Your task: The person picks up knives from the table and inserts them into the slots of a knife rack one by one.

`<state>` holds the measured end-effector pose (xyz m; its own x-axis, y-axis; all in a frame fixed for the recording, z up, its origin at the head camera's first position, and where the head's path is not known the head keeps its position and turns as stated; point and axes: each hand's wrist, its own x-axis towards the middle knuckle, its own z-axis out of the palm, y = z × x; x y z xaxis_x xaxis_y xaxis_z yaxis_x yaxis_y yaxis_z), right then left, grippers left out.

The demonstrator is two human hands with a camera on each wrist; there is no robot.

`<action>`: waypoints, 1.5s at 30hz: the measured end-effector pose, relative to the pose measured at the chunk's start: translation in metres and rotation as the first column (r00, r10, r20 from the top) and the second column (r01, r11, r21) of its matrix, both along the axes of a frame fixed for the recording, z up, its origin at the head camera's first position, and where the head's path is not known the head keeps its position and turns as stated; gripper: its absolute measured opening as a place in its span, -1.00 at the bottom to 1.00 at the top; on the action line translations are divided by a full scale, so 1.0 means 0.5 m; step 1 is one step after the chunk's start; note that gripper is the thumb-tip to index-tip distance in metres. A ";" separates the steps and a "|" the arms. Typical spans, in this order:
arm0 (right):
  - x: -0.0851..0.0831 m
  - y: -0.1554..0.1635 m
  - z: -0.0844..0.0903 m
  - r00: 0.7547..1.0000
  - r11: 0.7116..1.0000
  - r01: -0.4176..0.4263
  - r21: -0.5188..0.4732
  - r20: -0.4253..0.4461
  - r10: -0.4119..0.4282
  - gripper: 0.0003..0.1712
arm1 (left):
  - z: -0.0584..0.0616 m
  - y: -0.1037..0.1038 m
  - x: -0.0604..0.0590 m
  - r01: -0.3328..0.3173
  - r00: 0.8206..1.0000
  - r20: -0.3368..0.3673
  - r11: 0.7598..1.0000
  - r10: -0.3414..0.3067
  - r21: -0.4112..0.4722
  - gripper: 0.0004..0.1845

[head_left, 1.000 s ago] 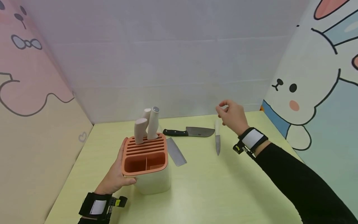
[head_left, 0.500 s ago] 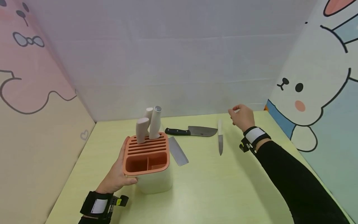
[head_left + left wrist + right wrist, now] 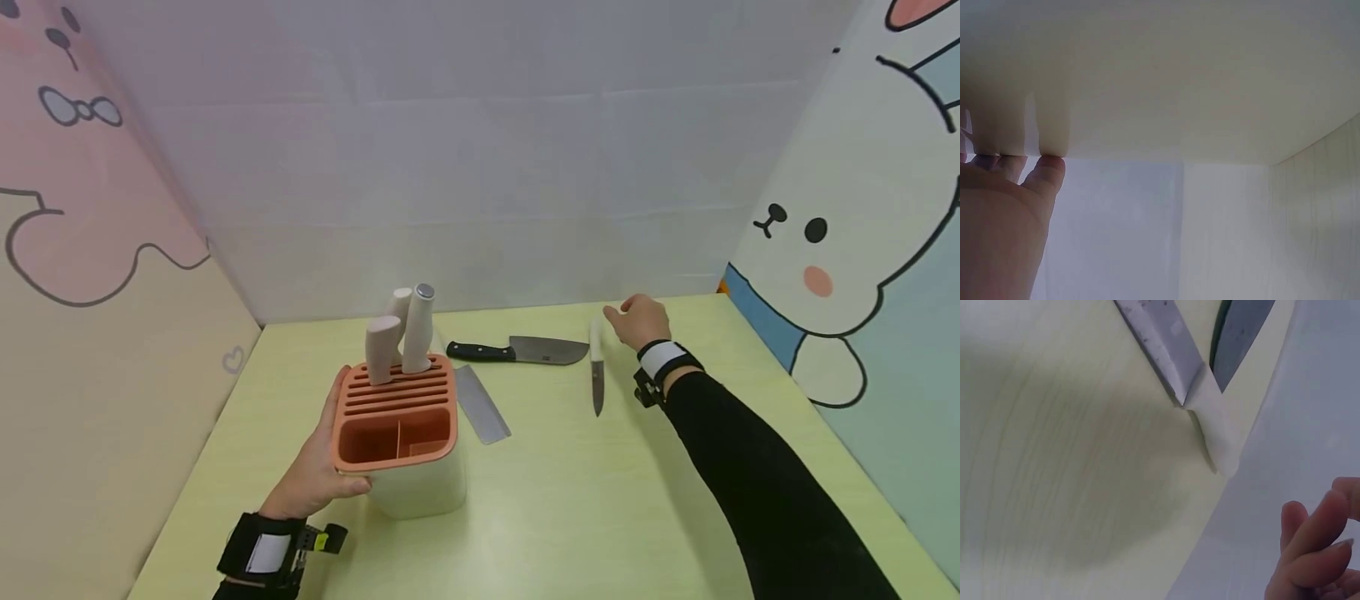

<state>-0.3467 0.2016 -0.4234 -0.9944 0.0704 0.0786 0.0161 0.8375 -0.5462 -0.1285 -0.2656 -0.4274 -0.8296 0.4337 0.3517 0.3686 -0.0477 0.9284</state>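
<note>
The left hand point(image 3: 318, 471) rests against the left side of the knife block point(image 3: 401, 442), thumb on the near corner and fingers laid straight up the cream wall; the left wrist view shows the fingertips point(image 3: 1047, 172) pressed flat to that wall. The block stands upright on the green table point(image 3: 570, 508), with an orange slotted top and three pale handles point(image 3: 405, 333) standing in its rear slots. The right hand point(image 3: 637, 321) hovers low over the far right part of the table, fingers loosely curled and holding nothing. The small white-handled knife point(image 3: 597, 367) lies flat just to the left of that hand, handle toward the back wall, blade pointing toward the person; the hand is close beside the handle end but not touching it. The right wrist view confirms a gap between the fingertips point(image 3: 1310, 531) and the white handle point(image 3: 1219, 434). A black-handled knife point(image 3: 517, 351) lies crosswise farther left, its blade tip near the white handle. A cleaver blade point(image 3: 482, 403) lies flat beside the block's right side, its handle hidden behind the block.
</note>
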 end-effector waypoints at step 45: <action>-0.045 -0.027 -0.106 0.991 0.992 -0.020 0.127 0.135 0.003 -0.38 | 0.001 -0.001 0.000 -0.029 0.999 0.015 0.999 0.029 -0.014 0.41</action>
<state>-0.3690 0.1880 -0.4765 -0.9972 0.0569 -0.0483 0.0722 0.9008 -0.4281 -0.1284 -0.2659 -0.4269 -0.8472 0.4141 0.3327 0.3552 -0.0241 0.9345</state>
